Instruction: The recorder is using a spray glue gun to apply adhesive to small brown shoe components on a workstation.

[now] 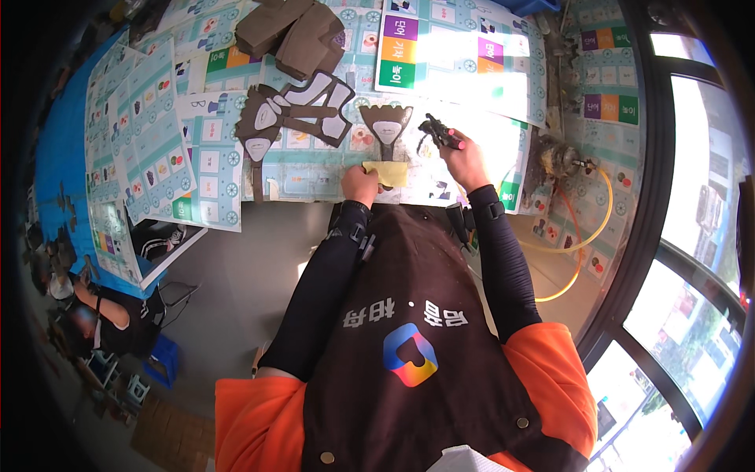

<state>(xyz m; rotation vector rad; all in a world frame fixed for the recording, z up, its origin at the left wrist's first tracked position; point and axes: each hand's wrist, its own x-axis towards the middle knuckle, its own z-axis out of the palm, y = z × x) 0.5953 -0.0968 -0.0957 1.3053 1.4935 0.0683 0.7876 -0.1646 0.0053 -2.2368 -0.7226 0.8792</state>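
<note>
My left hand [359, 186] is closed at the table's front edge, pinching the left end of a small yellow rectangular piece [389, 174]. This yellow piece lies across the narrow stem of a brown, fan-topped flat piece [386, 118] with a pale grey patch. To the right, my right hand [469, 164] is closed around a black tool [437, 131] with a ragged, clumpy end, held above the table; its exact kind is unclear. Left of the fan-topped piece lie more brown pieces [314, 106] with pale patches, some overlapping. One long-stemmed piece [257, 149] reaches the front edge.
Dark brown folded pieces [292, 38] are piled at the back. Printed sheets [212, 149] cover the table. A metal fitting [560, 157] with a yellow hose [609, 206] is at the right, beside windows. Another person [118, 318] sits at the far left near a blue stool [163, 362].
</note>
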